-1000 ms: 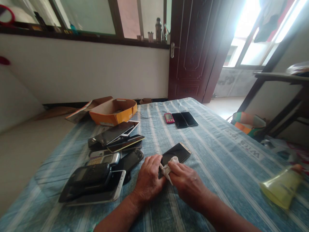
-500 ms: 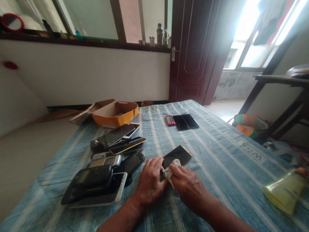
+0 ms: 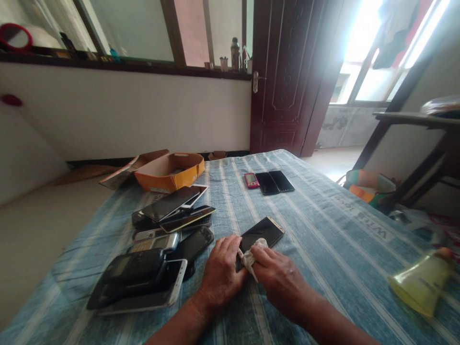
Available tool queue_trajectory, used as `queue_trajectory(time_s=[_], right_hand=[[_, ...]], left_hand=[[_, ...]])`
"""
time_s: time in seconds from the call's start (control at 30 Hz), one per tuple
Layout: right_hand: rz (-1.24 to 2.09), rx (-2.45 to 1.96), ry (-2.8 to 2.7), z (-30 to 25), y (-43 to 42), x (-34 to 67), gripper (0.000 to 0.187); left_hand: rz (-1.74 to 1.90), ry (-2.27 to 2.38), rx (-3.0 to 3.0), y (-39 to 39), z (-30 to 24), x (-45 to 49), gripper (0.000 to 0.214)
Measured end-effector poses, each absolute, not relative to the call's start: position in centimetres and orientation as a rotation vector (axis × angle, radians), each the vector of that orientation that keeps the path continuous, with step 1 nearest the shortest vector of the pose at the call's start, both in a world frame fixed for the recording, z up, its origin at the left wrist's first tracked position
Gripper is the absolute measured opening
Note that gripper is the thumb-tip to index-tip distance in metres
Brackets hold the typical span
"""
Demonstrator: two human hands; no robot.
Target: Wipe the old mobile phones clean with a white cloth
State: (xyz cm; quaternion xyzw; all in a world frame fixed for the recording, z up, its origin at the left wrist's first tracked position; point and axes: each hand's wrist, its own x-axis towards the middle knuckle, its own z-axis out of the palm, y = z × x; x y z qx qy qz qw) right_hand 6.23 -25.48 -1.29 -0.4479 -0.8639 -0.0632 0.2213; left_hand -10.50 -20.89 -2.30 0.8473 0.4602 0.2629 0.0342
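Observation:
A black smartphone with a gold rim (image 3: 264,230) lies flat on the blue striped cloth (image 3: 323,225). My left hand (image 3: 221,273) rests on its near end with fingers curled, pinning it down. My right hand (image 3: 276,278) is closed on a small white wipe (image 3: 250,255) and presses it against the phone's screen. Just left of my left hand sits a heap of several old phones (image 3: 158,249).
A red phone (image 3: 251,180) and two black phones (image 3: 274,182) lie in a row farther back. An orange cardboard box (image 3: 168,170) stands at the far left edge. A yellowish plastic bottle (image 3: 419,281) lies at the right. A dark door stands behind.
Both hands stay on the phone. The wipe has shifted slightly over the lower part of the screen, and the view has moved a little.

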Motion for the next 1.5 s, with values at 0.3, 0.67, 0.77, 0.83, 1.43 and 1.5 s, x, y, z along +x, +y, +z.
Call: queue_trajectory(time_s=[0.3,0.67,0.77,0.83,1.43,1.5], right_hand=[[-0.177,-1.221,-2.366,-1.3,-25.5,6.2,0.011],[-0.100,-1.248,-2.386,-0.9,-25.6,6.2,0.009],[-0.095,-1.249,-2.374,-1.0,-25.6,6.2,0.010],[-0.098,-1.251,-2.368,-1.0,-25.6,6.2,0.010],[-0.235,-1.444,-2.293,-1.6,-24.3,8.6,0.022],[-0.219,-1.499,-2.225,-1.5,-23.9,9.5,0.026]], left_hand=[[0.836,1.407,2.618,-20.9,-2.2,-10.5,0.045],[0.838,1.404,2.634,-20.9,-2.3,-10.5,0.045],[0.849,1.390,2.634,-20.9,-2.2,-10.6,0.044],[0.849,1.393,2.640,-20.9,-2.2,-10.5,0.043],[0.853,1.379,2.594,-21.0,-1.8,-10.3,0.045],[0.863,1.370,2.572,-21.1,-1.6,-10.2,0.046]])
